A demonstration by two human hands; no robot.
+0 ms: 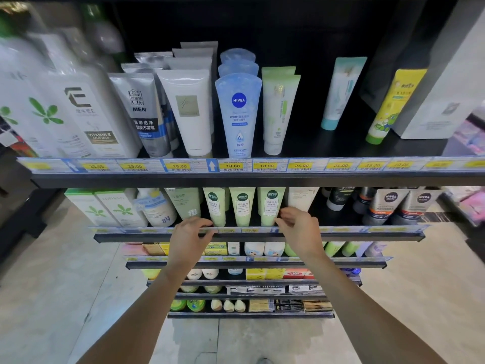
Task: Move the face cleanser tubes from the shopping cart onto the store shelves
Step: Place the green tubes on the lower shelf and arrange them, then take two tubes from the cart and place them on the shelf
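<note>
Both hands are raised to the front edge of the second shelf (367, 235): the left hand (189, 238) is loosely curled and empty, the right hand (299, 227) half open, its fingertips (281, 221) at the base of a green tube (270, 206). Two like tubes (231, 206) are stood just left of it.

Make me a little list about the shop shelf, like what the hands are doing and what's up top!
Place: store shelves with price tags
Top shelf: tubes standing up, one a blue Nivea tube
Second shelf: three green tubes side by side
Left hand: open, fingers at the second shelf's edge, holding nothing
Right hand: fingertips at the rightmost green tube; grip unclear
Cart: not in view
Floor: pale tiles
</note>
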